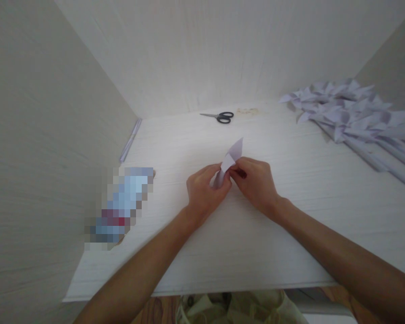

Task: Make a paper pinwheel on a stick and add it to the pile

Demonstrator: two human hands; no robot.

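Both my hands meet over the middle of a white desk (243,252). My left hand (204,191) and my right hand (254,180) pinch a small folded piece of white paper (232,155) between their fingertips. The paper's pointed tip sticks up and away from me, above the fingers. Its lower part is hidden inside my left fingers.
Black-handled scissors (221,117) lie at the back of the desk. A pile of several folded paper pinwheels on rolled paper sticks (354,119) fills the back right. A blurred-out flat object (121,204) lies at the left. A thin rolled paper stick (131,139) rests along the left wall.
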